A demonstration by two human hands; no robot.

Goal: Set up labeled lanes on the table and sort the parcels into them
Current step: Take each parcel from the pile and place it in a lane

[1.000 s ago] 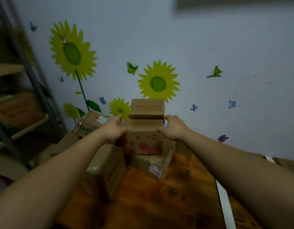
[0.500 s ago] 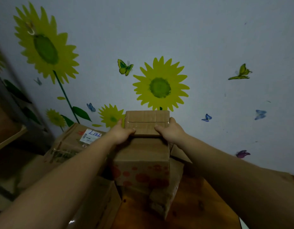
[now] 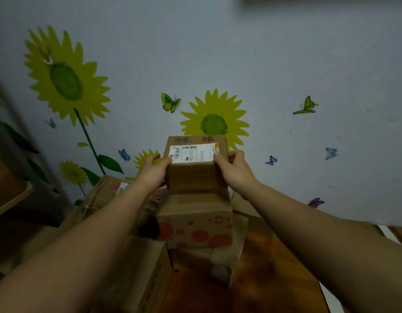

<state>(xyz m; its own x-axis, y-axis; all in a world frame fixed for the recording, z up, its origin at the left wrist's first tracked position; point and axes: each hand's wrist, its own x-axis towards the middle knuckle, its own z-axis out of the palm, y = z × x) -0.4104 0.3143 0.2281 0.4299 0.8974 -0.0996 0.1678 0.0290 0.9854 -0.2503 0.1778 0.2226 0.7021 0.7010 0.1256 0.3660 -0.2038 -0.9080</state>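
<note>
A small brown cardboard parcel [image 3: 196,175] sits over a red-spotted cardboard carton [image 3: 195,231], which is stacked near the far edge of the wooden table [image 3: 274,279]. The parcel's long axis runs left to right, and its white shipping label [image 3: 193,154] faces up. The left hand [image 3: 153,172] and right hand [image 3: 235,170] grip its ends, thumbs pressing the label and fingers curled behind.

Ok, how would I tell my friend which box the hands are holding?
Find the middle sunflower on the wall; right below it is a stack of boxes. The held box is the highest one, gripped by the left hand and right hand at its sides. Unlike the red-spotted box beneath, it is plain brown with a white label on top.
</note>
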